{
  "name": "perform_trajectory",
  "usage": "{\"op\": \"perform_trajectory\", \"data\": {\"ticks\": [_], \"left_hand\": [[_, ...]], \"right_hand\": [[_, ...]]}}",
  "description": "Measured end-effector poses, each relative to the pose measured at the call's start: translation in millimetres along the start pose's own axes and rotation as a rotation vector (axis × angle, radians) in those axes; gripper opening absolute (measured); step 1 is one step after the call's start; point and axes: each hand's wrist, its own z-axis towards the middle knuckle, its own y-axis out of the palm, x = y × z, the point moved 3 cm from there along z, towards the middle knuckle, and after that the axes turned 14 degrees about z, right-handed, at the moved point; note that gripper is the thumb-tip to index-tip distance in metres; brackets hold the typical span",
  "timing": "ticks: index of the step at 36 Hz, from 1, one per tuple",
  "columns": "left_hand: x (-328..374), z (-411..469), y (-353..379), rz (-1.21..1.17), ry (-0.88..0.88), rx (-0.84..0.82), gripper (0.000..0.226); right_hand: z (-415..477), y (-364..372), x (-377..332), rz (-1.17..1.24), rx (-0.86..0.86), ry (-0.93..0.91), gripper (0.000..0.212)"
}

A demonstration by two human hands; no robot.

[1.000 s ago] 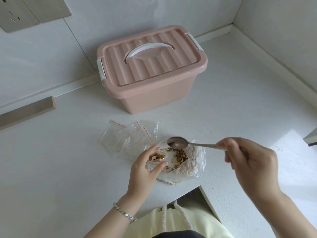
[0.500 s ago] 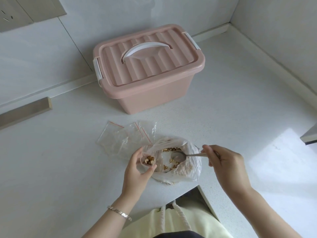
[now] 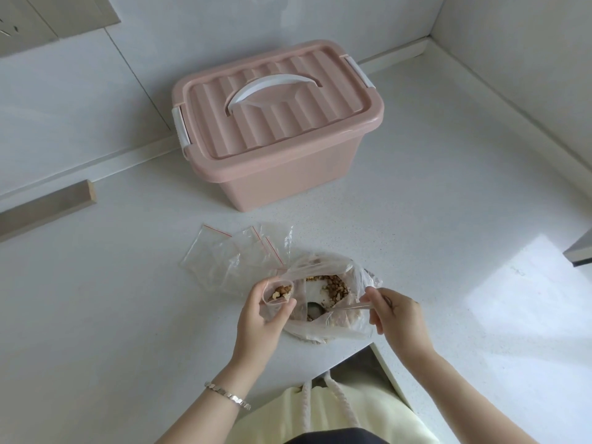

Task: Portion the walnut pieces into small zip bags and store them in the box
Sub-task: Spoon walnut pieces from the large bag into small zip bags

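Observation:
My left hand (image 3: 261, 318) holds a small zip bag (image 3: 278, 292) open, with walnut pieces in it. Just right of it lies a large clear bag (image 3: 333, 302) of walnut pieces (image 3: 334, 288). My right hand (image 3: 395, 315) grips the handle of a metal spoon (image 3: 315, 310), whose bowl lies down inside the large bag. Several empty zip bags (image 3: 230, 254) with red strips lie flat behind my left hand. A pink box (image 3: 275, 123) with a closed lid and white handle stands further back.
The white counter (image 3: 448, 203) meets walls at the back and right. A wooden strip (image 3: 48, 206) lies at the far left. The counter's front edge cuts in by my body near the large bag.
The spoon has gone from above the large bag down into it. My right hand moved lower and left. My left hand kept hold of the small bag.

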Motion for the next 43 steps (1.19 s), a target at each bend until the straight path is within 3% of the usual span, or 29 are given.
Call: {"op": "perform_trajectory", "data": {"ticks": [9, 21, 27, 32, 35, 38, 40, 43], "left_hand": [[14, -4, -5, -0.140, 0.015, 0.022, 0.039], [4, -1, 6, 0.100, 0.019, -0.104, 0.040], [3, 0, 15, 0.211, 0.040, -0.147, 0.041], [4, 2, 18, 0.269, 0.030, -0.145, 0.045], [1, 3, 18, 0.271, 0.004, -0.149, 0.048], [-1, 5, 18, 0.266, 0.020, -0.150, 0.043], [1, 4, 17, 0.274, 0.021, -0.135, 0.042], [7, 2, 13, 0.241, 0.028, -0.103, 0.036]], "right_hand": [[3, -8, 17, 0.246, 0.078, 0.258, 0.036], [3, -50, -15, 0.350, 0.235, 0.207, 0.037], [1, -52, -57, 0.299, 0.236, 0.043, 0.040], [-9, -33, -89, 0.214, 0.138, -0.161, 0.034], [-15, -18, -99, 0.050, 0.026, -0.380, 0.032], [-21, -11, -106, -0.127, -0.036, -0.646, 0.047], [-22, -14, -106, -0.134, -0.028, -0.709, 0.055], [-20, -25, -102, -0.088, 0.064, -0.658, 0.047]]}}
